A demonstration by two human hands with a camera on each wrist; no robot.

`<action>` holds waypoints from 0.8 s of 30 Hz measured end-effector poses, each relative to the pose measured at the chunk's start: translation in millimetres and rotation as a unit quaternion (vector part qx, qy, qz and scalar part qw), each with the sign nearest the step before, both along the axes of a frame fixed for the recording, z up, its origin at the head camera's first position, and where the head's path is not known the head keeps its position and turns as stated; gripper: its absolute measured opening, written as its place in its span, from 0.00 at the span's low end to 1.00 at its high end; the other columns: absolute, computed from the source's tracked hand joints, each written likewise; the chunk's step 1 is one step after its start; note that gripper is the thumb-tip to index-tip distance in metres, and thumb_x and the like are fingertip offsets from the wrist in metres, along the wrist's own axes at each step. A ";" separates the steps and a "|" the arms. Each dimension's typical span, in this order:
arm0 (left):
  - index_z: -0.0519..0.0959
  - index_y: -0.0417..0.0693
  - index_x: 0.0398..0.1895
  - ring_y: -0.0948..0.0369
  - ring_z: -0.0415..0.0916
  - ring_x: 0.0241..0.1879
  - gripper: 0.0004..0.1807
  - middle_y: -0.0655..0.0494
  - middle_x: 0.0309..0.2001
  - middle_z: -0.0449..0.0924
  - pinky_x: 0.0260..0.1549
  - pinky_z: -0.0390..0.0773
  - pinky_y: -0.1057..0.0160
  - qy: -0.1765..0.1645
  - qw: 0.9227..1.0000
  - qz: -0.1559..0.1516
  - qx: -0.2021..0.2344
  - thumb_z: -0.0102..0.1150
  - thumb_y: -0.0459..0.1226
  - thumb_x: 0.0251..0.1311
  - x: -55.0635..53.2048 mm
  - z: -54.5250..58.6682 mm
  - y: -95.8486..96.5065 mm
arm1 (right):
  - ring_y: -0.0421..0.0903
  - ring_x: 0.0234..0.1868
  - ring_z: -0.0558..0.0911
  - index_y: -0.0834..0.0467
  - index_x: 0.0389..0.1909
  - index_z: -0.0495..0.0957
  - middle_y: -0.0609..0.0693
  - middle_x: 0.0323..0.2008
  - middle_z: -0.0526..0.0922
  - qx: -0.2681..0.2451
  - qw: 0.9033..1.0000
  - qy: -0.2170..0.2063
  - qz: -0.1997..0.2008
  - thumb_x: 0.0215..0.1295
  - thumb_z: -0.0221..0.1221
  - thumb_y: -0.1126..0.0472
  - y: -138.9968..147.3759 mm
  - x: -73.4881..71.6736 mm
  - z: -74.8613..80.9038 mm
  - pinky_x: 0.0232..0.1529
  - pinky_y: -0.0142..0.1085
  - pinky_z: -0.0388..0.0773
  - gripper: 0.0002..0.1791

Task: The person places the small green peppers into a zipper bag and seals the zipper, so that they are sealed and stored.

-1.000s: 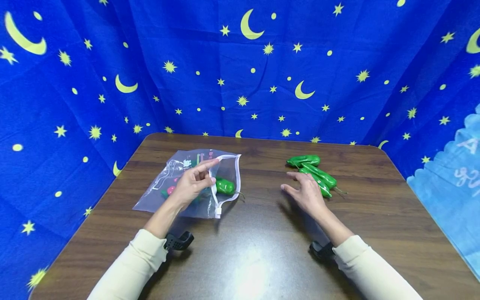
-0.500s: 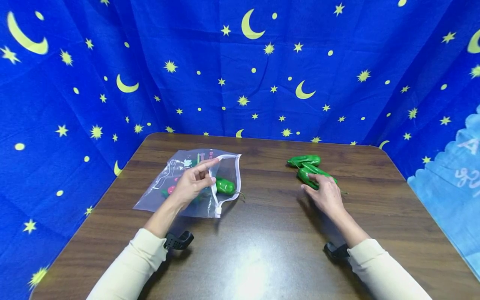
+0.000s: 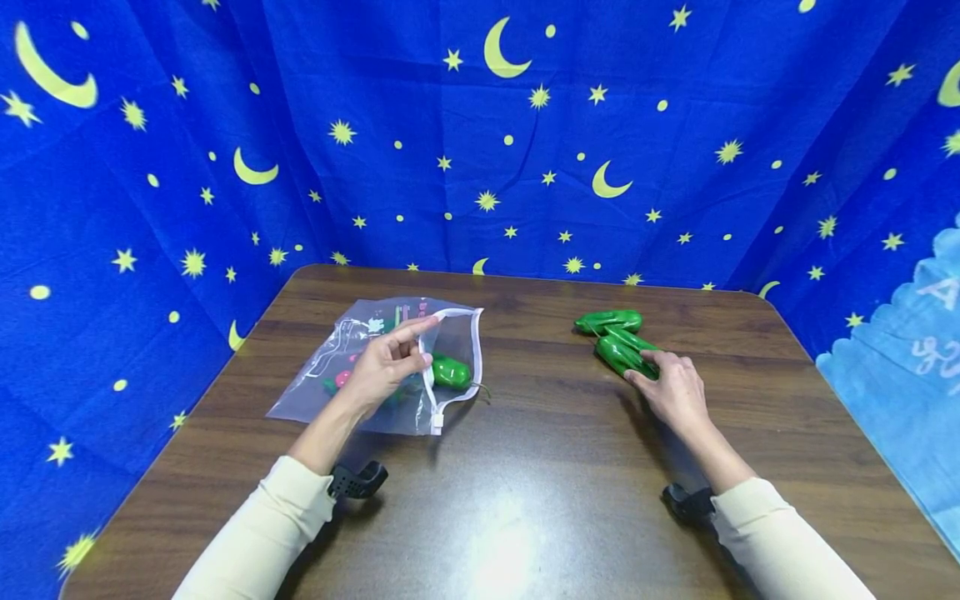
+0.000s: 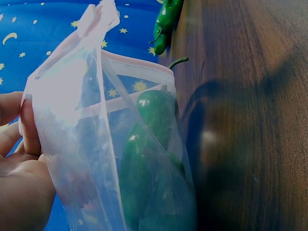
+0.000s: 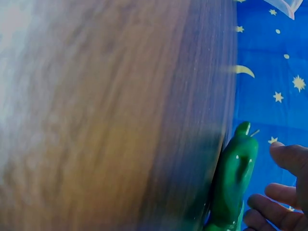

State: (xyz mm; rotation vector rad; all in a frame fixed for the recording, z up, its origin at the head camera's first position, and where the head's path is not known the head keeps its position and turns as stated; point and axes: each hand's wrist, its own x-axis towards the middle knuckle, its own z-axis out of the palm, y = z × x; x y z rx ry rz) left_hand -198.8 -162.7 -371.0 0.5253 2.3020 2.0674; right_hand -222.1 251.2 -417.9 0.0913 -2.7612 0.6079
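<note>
My left hand [image 3: 381, 375] pinches the upper edge of a clear zip bag [image 3: 311, 393], holding its mouth apart. Inside the mouth lies a shiny green pepper [image 3: 452, 373], its stem poking out past the white zip. Through the plastic in the left wrist view, more green pepper [image 4: 137, 163] shows. At the right, my right hand [image 3: 677, 396] reaches over the near end of a green pepper [image 3: 618, 355], thumb and fingers spread around it. In the right wrist view, the fingers [image 5: 272, 211] stand a little off the pepper [image 5: 233, 183].
Against that pepper lies another one [image 3: 633, 339], and a further pepper [image 3: 609, 321] lies just behind. The brown wooden table [image 3: 517, 467] meets a blue star-and-moon cloth [image 3: 420, 108] at the back and left. A lighter blue cloth [image 3: 900, 367] hangs at the right.
My right hand has moved rightward over the peppers to the near end of the front one, which now lies more in view. The left hand and bag have stayed put.
</note>
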 end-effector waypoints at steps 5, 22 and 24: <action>0.66 0.37 0.65 0.71 0.65 0.29 0.30 0.47 0.60 0.66 0.27 0.67 0.76 0.001 1.000 -0.002 0.002 0.53 0.22 0.55 -0.4 -0.8 -0.1 | 0.64 0.47 0.73 0.65 0.54 0.75 0.69 0.50 0.77 0.007 1.000 -0.012 -0.007 0.57 0.63 0.53 4.8 0.1 -0.3 0.42 0.56 0.69 0.27; 0.67 0.37 0.65 0.71 0.65 0.28 0.30 0.46 0.64 0.65 0.27 0.67 0.76 0.002 1.000 -0.003 0.005 0.55 0.24 0.55 0.8 -0.1 -0.5 | 0.68 0.48 0.75 0.66 0.54 0.74 0.71 0.52 0.76 0.003 0.999 -0.051 -0.011 0.59 0.61 0.52 17.4 -3.3 -8.7 0.45 0.59 0.69 0.27; 0.67 0.38 0.65 0.71 0.65 0.28 0.30 0.46 0.63 0.65 0.27 0.66 0.76 0.002 1.000 -0.002 0.005 0.55 0.25 0.55 1.0 -0.1 -0.4 | 0.69 0.48 0.75 0.65 0.54 0.74 0.71 0.51 0.76 0.001 0.999 -0.053 -0.010 0.59 0.61 0.53 19.1 -4.0 -9.9 0.45 0.59 0.69 0.26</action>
